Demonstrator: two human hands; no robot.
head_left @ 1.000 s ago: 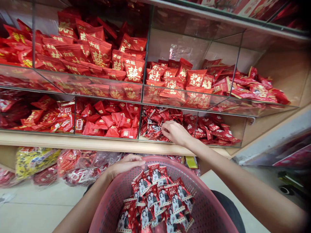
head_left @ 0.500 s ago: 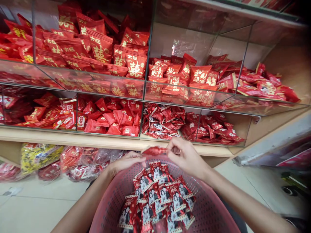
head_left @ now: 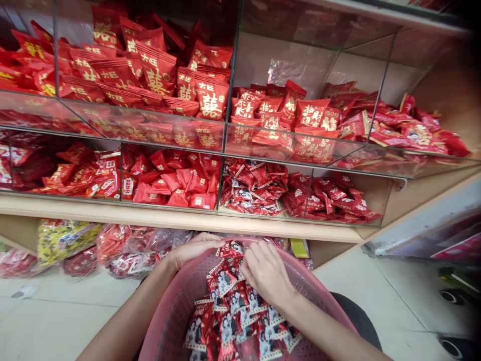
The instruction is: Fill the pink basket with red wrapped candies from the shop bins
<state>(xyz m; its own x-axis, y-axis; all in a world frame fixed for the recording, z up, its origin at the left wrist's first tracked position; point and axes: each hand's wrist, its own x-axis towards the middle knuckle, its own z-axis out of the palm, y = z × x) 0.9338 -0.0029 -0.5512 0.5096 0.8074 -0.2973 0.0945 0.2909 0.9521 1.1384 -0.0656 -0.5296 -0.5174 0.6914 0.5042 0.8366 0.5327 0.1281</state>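
Note:
A pink perforated plastic basket [head_left: 169, 301] is in front of me at the bottom of the view. Red candy packets [head_left: 238, 301] printed with black-and-white figures are stacked inside it. My left hand [head_left: 197, 249] is closed at the basket's far left rim, its fingertips partly hidden. Beside those fingertips, one red packet [head_left: 230, 248] lies near the far rim. My right hand [head_left: 266, 273] reaches into the basket, over the far right of the pile. Its fingers are curled down against the packets, and whatever is inside them is hidden.
Beyond the basket, a shelf [head_left: 150, 216] carries clear-walled bins of red packets [head_left: 156, 70]. One lower bin has similar figure-printed packets [head_left: 251, 188]. Bulk bags, including a yellow bag [head_left: 67, 240], lie under the shelf. Dark round objects [head_left: 453, 297] are on the tiled floor at right.
My right hand has moved from above the far rim down into the basket. The red packet that was held between my hands at the rim is no longer up there. My left hand has shifted slightly left.

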